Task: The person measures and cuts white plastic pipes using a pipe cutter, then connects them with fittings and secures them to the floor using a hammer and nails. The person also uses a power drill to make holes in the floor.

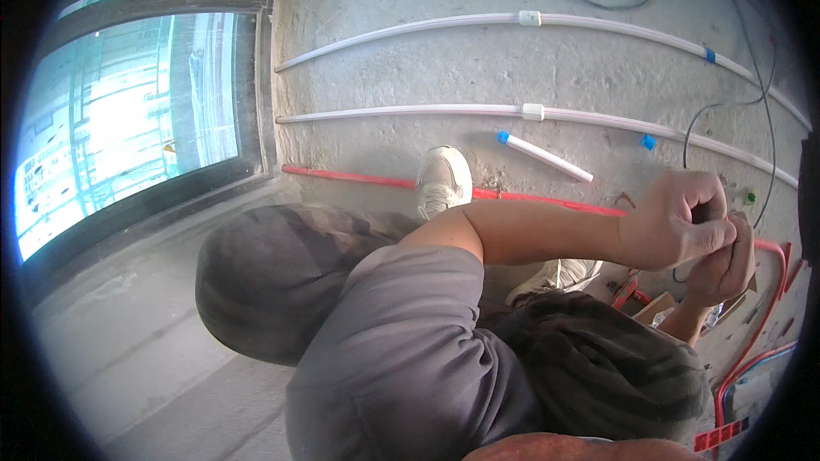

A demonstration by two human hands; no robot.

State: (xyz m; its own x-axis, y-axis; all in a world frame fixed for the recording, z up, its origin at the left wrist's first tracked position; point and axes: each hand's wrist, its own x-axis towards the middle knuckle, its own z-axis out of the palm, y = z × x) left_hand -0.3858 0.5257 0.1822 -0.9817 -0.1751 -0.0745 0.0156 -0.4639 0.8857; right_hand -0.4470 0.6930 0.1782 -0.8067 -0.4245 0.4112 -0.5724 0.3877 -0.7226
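My left hand [675, 222] is closed, thumb and fingertips drawn together at the fingertips of my right hand [717, 269], just below and right of it. My right fingers are also closed; whatever either hand may hold is too hidden to make out. Beneath my right forearm sits a cardboard box [649, 312] with clear packets, partly covered. A red object [628, 294] lies left of the box, beside my shoe [555, 277]. A small green piece [750, 197] and a dark cable [688, 145] are on the concrete floor beyond my hands.
Two white conduits [410, 111] cross the floor, a short white pipe [547, 158] with a blue end between them and my other shoe [444, 175]. A blue fitting [648, 142] lies nearby. Red pipes [342, 176] run past my feet and down the right. A dark-framed window [128, 119] fills the left.
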